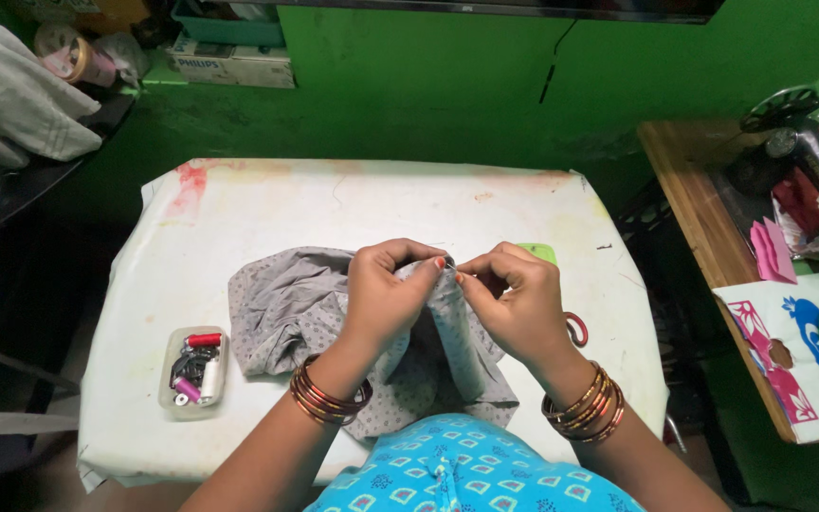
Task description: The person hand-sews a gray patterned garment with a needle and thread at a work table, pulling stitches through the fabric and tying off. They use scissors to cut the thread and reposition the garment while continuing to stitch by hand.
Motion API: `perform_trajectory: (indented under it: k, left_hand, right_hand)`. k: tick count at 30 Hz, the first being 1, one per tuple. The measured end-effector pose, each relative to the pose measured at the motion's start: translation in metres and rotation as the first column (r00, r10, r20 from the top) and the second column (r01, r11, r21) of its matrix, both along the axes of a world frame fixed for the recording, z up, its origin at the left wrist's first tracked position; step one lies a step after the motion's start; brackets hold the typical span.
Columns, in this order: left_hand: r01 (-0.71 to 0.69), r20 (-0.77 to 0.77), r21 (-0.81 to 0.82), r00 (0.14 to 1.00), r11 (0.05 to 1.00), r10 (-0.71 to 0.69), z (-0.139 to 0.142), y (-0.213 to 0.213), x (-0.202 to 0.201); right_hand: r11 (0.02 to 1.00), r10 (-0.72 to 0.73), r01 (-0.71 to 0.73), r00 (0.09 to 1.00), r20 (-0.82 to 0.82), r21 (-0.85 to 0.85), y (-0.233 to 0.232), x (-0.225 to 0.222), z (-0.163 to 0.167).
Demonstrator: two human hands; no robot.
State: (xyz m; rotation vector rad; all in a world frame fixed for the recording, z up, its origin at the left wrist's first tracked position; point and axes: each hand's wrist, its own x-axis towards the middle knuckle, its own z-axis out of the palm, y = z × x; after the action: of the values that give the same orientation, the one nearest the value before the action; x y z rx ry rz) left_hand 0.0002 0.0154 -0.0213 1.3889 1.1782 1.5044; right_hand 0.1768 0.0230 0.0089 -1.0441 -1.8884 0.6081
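Note:
A grey patterned cloth (282, 308) lies bunched on the white-covered table (353, 204). My left hand (386, 294) pinches a raised fold of the cloth between thumb and fingers. My right hand (518, 299) pinches the same fold from the right side, fingertips almost touching the left hand's. Whether a needle is between the fingers is too small to tell. Both wrists wear several brown bangles.
A clear plastic box (194, 372) with thread spools sits at the table's left front. A green object (539, 252) and a red-handled tool (576, 328) lie behind my right hand. A sewing machine (798, 156) stands on a wooden table at right.

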Motion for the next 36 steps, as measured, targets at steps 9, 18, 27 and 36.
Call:
perform_trajectory:
  k: [9,18,27,36]
  left_hand:
    - [-0.029,-0.194,0.149,0.979,0.988,0.058,0.018,-0.017,0.008]
    - [0.078,-0.245,0.105,0.968,0.991,-0.050,-0.006,-0.006,0.006]
    - [0.330,-0.338,0.022,0.891,0.944,-0.304,-0.018,0.000,0.003]
    - [0.403,-0.367,-0.090,0.837,0.911,-0.406,-0.023,-0.001,0.014]
  right_hand:
    - [0.942,0.044,-0.176,0.909,-0.415,-0.285,0.007,0.003,-0.027]
    - [0.957,-0.028,-0.033,0.978,-0.205,-0.287,0.022,0.010,-0.062]
    - [0.614,0.195,-0.628,0.708,-0.679,-0.479,0.044,0.035,-0.096]
    - [0.460,0.119,-0.671,0.695,-0.709,-0.581,0.039,0.052,-0.110]
